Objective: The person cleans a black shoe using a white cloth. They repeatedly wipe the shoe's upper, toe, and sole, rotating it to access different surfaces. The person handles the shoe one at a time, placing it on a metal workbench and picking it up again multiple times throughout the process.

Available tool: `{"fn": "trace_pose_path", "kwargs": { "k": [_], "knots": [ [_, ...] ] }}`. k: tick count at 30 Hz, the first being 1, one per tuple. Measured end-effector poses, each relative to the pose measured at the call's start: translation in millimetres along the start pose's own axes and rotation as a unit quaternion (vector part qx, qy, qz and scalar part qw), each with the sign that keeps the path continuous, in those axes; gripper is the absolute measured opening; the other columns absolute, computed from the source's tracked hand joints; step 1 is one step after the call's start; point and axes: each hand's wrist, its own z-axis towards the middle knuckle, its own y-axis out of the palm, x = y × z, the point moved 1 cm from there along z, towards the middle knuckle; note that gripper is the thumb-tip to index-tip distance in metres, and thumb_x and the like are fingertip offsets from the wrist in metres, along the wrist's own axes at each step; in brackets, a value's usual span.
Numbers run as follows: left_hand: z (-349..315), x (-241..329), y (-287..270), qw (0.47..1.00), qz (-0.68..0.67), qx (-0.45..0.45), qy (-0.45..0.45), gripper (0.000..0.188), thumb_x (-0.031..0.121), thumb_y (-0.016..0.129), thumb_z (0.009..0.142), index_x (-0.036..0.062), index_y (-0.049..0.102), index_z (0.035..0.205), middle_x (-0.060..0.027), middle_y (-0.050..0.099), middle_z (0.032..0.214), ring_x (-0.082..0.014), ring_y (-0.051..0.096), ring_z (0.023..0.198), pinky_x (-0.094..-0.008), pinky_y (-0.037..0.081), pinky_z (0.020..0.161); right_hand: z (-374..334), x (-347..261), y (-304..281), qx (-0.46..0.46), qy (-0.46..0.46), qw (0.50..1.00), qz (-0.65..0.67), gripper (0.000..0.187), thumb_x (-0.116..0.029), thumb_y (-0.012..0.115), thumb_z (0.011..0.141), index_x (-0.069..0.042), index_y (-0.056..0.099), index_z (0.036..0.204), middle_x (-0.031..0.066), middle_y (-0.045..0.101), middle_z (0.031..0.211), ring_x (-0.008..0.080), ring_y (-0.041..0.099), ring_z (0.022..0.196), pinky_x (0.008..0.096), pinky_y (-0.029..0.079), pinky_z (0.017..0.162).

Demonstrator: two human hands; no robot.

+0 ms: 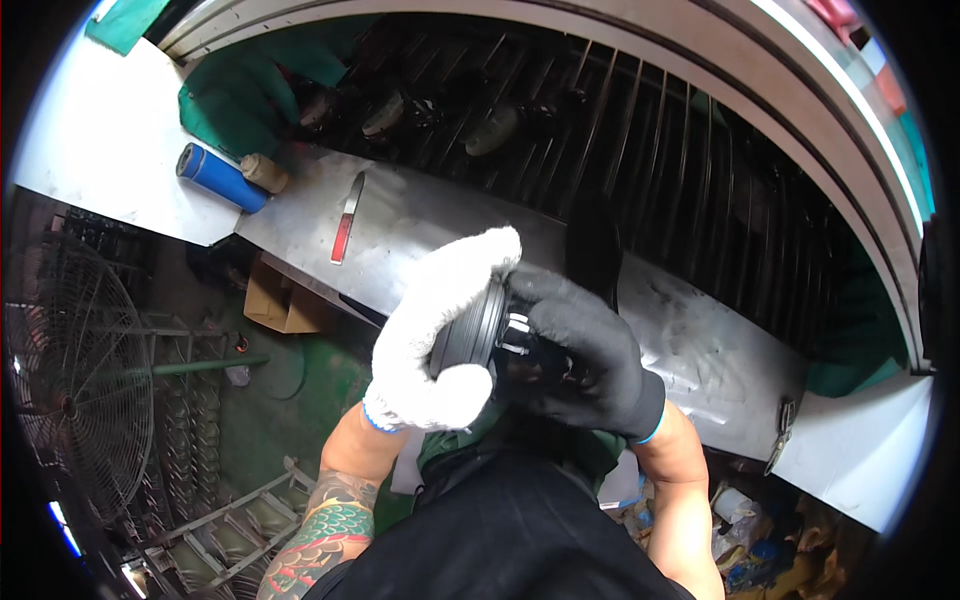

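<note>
My left hand (440, 320) wears a white knitted glove and is wrapped round one side of a black shoe (482, 325). A ridged dark grey sole edge shows between its thumb and fingers. My right hand (590, 350), in a black glove, grips the shoe's other side, next to some white marks on the black upper. Most of the shoe's shape is hidden by the gloves. Both hands hold it in front of my body, over the near edge of a metal ledge (420, 215). Just beyond them a dark, long, rounded shape (593, 245) lies across the ledge.
A red-handled knife (344, 225) lies on the ledge, left of my hands. Farther left are a blue cylinder (220, 178) and a beige jar (263, 172). Several shoes (495, 130) rest on dark rollers (640, 130) beyond. A large fan (75, 390) stands at left, near a cardboard box (280, 300).
</note>
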Motion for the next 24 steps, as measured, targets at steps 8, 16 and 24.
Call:
{"fn": "trace_pose_path", "kwargs": {
  "k": [8,16,24],
  "knots": [
    [-42,13,5,0.994,-0.06,0.085,0.023,0.045,0.045,0.075,0.096,0.0055,0.066,0.115,-0.028,0.071,0.116,-0.045,0.068,0.114,-0.063,0.051,0.105,-17,-32,26,-0.042,0.087,0.977,-0.188,0.053,-0.013,0.078,0.085,0.003,0.061,0.133,0.0227,0.072,0.123,0.04,0.073,0.113,0.0452,0.06,0.097],
    [-72,17,8,0.982,-0.036,0.171,0.072,0.036,0.041,0.076,0.093,0.0112,0.067,0.111,-0.0289,0.074,0.107,-0.0456,0.07,0.098,-0.065,0.055,0.089,-39,-42,58,-0.013,0.015,0.96,-0.28,0.038,-0.01,0.07,0.09,0.01,0.069,0.122,0.0263,0.071,0.117,0.041,0.072,0.112,0.0503,0.062,0.096],
    [-54,9,-10,0.988,-0.091,0.119,0.033,0.036,0.039,0.076,0.091,0.0038,0.07,0.089,-0.0233,0.074,0.104,-0.0461,0.069,0.104,-0.0645,0.052,0.098,-1,-28,35,-0.103,0.032,0.976,-0.191,0.052,-0.011,0.071,0.083,0.002,0.063,0.132,0.0181,0.069,0.124,0.0366,0.071,0.112,0.0455,0.061,0.094]
  ]
}}
